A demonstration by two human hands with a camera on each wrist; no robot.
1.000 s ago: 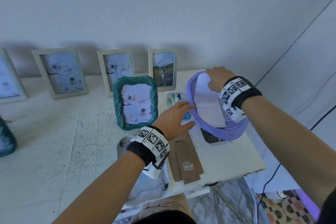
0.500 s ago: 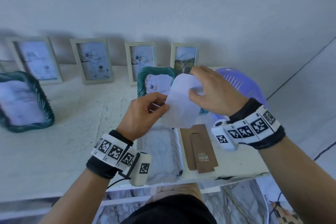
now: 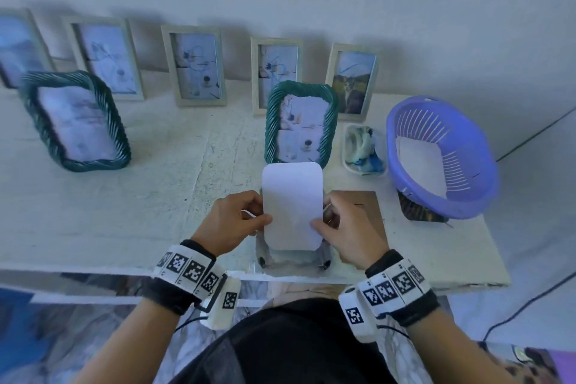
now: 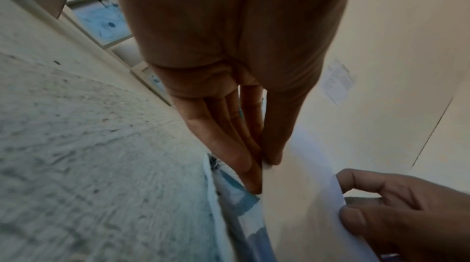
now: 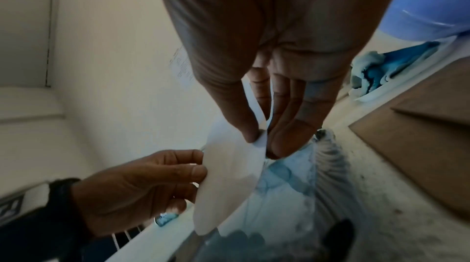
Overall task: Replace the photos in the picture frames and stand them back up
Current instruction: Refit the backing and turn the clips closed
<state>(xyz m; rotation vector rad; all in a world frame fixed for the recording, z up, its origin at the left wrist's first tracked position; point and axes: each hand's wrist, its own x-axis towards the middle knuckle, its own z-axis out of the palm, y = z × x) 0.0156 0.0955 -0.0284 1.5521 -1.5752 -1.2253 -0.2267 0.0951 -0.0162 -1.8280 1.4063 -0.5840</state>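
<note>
- Head view: The new photo [image 3: 292, 206] was in the purple basket [image 3: 467, 196] a second ago, under the right hand. Now it is out, held flat over the open frame [image 3: 293, 256] that lies face down at the front edge of the desk [image 3: 124, 196].
- The left hand [image 3: 232, 221] has a closed grip on the photo's left edge, thumb on top. The right hand [image 3: 346, 229] has a closed grip on its right edge, in the same way.
- The photo's white back faces up. It has turned straight since half a second ago, when it hung tilted between the hands.
- The brown backing board [image 3: 371, 212] lies on the desk just right of the frame, so the frame is still open.
- Two green frames, one on the left [image 3: 74, 121] and one in the middle [image 3: 300, 121], and a row of pale frames [image 3: 196, 65] already stand by the wall.
- Left wrist view: The left fingers [image 4: 241, 161] pinch the photo [image 4: 305, 196] edge. The right hand [image 4: 396, 212] grips the far edge.
- Right wrist view: The right thumb [image 5: 244, 121] and fingers pinch the photo [image 5: 229, 176]. The frame [image 5: 287, 196] sits just below it.
- I think the photo is lined up to drop into the frame. After that the board goes back on, and the frame gets stood up.
</note>
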